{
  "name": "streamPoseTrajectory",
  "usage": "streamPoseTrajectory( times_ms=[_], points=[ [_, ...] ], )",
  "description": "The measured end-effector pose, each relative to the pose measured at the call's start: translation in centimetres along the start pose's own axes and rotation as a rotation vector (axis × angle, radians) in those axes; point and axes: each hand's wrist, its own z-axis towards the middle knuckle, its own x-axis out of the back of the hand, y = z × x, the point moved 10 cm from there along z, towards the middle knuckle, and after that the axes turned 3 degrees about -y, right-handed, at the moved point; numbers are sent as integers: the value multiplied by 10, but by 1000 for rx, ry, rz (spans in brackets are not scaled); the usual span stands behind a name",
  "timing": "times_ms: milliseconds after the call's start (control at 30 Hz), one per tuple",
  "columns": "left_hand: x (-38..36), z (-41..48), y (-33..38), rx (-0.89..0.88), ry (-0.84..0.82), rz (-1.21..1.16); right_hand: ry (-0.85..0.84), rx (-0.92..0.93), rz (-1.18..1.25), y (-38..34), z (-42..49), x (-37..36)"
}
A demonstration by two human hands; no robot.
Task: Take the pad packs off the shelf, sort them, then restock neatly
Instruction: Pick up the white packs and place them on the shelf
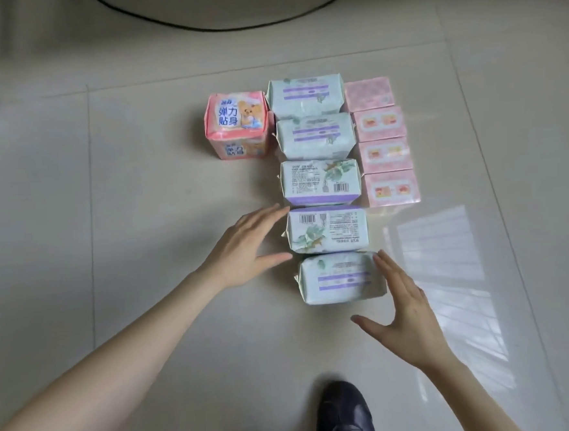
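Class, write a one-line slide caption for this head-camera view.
Left hand and right hand, both open, flank the nearest green packs on the floor.

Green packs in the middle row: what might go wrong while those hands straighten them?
1. The nearest green pack sits askew, offset right of its row; on the glossy floor a push from the right hand could slide it too far.
2. The left hand is by the next green pack; the packs lie tight together, so a shove might drag its neighbours or the pink boxes askew.
3. The shoe is close; a step forward might kick the row.
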Motion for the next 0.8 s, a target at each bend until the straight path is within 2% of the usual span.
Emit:
streamPoseTrajectory(
  times_ms=[333,667,800],
  points=[
    [-26,24,-9,-89,14,-92,105,113,85,19,17,-5],
    [-28,36,-10,-64,9,-171,-1,-30,361,35,26,-14],
    [-30,37,-8,-48,8,-171,-27,-35,380,36,23,-16]
  ],
)
